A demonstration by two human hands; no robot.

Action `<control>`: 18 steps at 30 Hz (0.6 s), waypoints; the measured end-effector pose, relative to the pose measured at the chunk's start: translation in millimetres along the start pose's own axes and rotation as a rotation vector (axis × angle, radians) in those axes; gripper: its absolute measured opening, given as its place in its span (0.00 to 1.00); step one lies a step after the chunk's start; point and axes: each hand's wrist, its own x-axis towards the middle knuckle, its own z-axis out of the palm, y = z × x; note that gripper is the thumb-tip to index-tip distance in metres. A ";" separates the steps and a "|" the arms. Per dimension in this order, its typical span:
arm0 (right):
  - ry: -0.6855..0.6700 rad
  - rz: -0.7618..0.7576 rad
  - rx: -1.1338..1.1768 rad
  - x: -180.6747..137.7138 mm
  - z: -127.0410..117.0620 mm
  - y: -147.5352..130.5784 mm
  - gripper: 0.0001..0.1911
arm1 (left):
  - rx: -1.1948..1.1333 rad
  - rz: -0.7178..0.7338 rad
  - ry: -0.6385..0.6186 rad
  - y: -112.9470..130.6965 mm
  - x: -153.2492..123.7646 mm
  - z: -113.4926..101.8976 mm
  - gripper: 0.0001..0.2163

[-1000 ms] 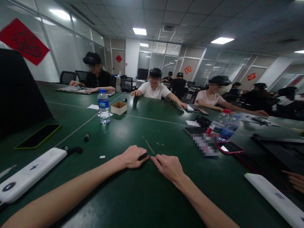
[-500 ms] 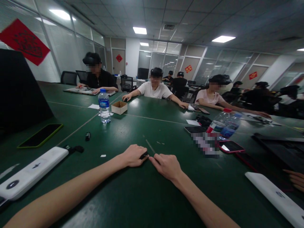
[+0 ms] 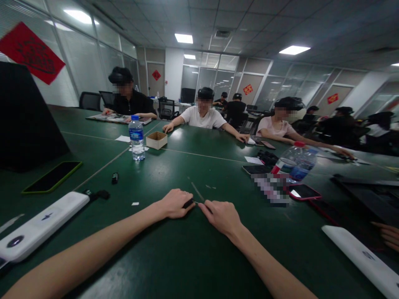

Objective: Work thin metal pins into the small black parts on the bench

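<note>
**While Pinched at Both Ends: Black Piece Dead Centre**

Though crowded at the edges, bare in the middle: green table point(image 3: 187, 265), running out to other seated people on the far side. Leaning at far left, a black panel point(image 3: 28, 120). High behind it, a red sign point(image 3: 29, 52) with dark characters, too blurred to read.

Lying nearer on either flank, two white bars, the left bar point(image 3: 40, 224) marked with a dark plus and a ring, the right bar point(image 3: 361, 257) bearing a small blue mark, unreadable. Beyond the left bar, a phone point(image 3: 51, 176) in a green case, face up. Standing well back, a bottle point(image 3: 136, 139) with a blue label, wording too small to read, just beside a box point(image 3: 156, 140).

Meeting straight ahead, both forearms. Curled shut on the thick black end of the piece point(image 3: 188, 203): left hand point(image 3: 174, 203). Pinched thumb to forefinger on its thin pale tip: right hand point(image 3: 221, 216), remaining fingers folded under.

Long axis running left to right, from one set of fingertips to the other. Gripped by both, nearer to neither. Resting on the table or held just off it: cannot tell.
</note>
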 end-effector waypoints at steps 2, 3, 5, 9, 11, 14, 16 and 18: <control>0.008 -0.020 0.014 -0.9 1.0 1.8 0.30 | -0.006 0.008 0.012 0.3 -1.1 -1.1 0.14; 0.013 -0.028 0.025 -1.4 1.5 3.1 0.30 | -0.012 0.012 0.016 0.3 -1.6 -1.7 0.14; 0.025 -0.041 0.052 -2.5 2.4 5.8 0.30 | -0.027 0.019 0.018 0.1 -2.2 -2.4 0.14; 0.043 -0.139 0.093 -5.5 1.5 1.4 0.29 | -0.034 -0.007 0.000 -0.3 -0.9 -1.8 0.14; 0.038 -0.262 0.102 -7.5 0.2 -9.9 0.28 | -0.026 -0.053 -0.015 -0.2 0.5 -0.5 0.15; 0.061 -0.422 0.110 -10.2 -0.7 -30.7 0.26 | -0.026 -0.075 -0.020 -0.1 1.8 1.3 0.16; 0.084 -0.445 0.123 -10.9 0.0 -38.5 0.26 | -0.026 -0.067 -0.010 -0.1 1.8 1.8 0.16; 0.105 -0.400 0.136 -10.5 1.4 -37.8 0.25 | -0.019 -0.057 -0.006 0.0 1.5 1.8 0.16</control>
